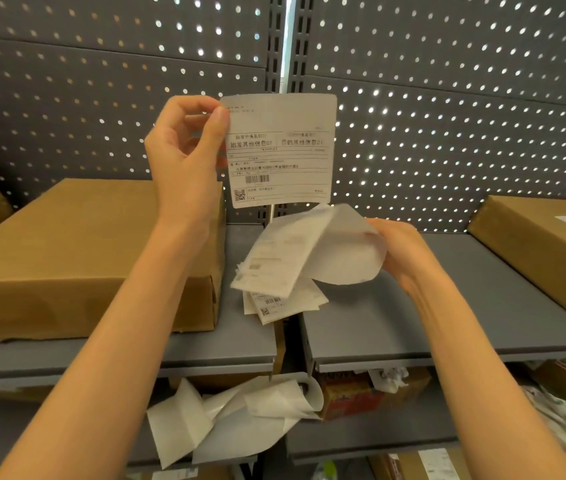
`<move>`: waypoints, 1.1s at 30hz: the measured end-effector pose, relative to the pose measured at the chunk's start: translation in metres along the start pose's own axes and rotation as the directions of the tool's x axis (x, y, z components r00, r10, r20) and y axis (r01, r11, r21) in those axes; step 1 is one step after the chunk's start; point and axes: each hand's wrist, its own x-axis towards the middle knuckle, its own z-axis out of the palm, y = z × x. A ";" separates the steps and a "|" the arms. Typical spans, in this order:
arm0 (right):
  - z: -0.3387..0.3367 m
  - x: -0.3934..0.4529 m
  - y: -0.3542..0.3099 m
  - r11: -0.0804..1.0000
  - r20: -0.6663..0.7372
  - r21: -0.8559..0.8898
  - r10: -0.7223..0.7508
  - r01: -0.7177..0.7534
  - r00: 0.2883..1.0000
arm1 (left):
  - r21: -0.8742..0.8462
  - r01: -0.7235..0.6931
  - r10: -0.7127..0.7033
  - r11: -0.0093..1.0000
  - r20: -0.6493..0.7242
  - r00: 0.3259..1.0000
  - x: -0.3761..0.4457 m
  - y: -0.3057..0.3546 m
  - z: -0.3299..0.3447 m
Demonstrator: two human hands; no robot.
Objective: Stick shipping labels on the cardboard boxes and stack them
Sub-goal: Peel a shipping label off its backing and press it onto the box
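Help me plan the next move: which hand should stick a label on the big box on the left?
Left, probably. The left hand already pinches a peeled label above the big box; the right hand is full of remaining sheets.

Grey metal shelf [396, 327] with cardboard boxes

A large cardboard box [77, 258] sits at its left end, another labelled box [544, 251] at the far right; bare grey between them.
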 end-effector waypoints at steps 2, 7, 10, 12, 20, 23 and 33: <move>-0.001 0.004 0.005 1.000 -0.018 -0.009 0.011 -0.011 1.000 | -0.008 0.004 -0.005 1.000 -0.023 1.000 0.002 0.000 -0.002; -0.002 0.007 0.011 0.996 -0.019 -0.091 -0.007 0.005 1.000 | 0.006 0.026 -0.025 1.000 -0.022 0.999 0.002 -0.003 -0.003; -0.002 0.004 0.013 0.992 0.025 -0.115 -0.042 0.045 0.999 | 0.011 0.056 -0.056 0.998 -0.007 0.998 0.000 -0.008 -0.002; -0.002 0.003 0.014 0.986 0.044 -0.150 -0.064 0.070 0.997 | 0.036 0.064 -0.064 0.997 -0.002 0.998 -0.001 -0.011 -0.001; 0.014 -0.012 -0.006 0.889 0.013 -0.182 -0.424 0.419 0.905 | 0.116 0.108 -0.107 0.987 -0.019 0.994 -0.006 -0.013 -0.001; 0.030 -0.027 -0.026 0.894 0.106 0.030 -0.447 0.446 0.888 | 0.136 0.124 -0.121 0.983 -0.029 0.992 -0.007 -0.012 -0.005; 0.072 -0.043 -0.040 0.832 0.138 0.108 -0.555 0.544 0.821 | 0.287 0.127 -0.107 0.949 -0.086 0.991 -0.014 0.000 -0.035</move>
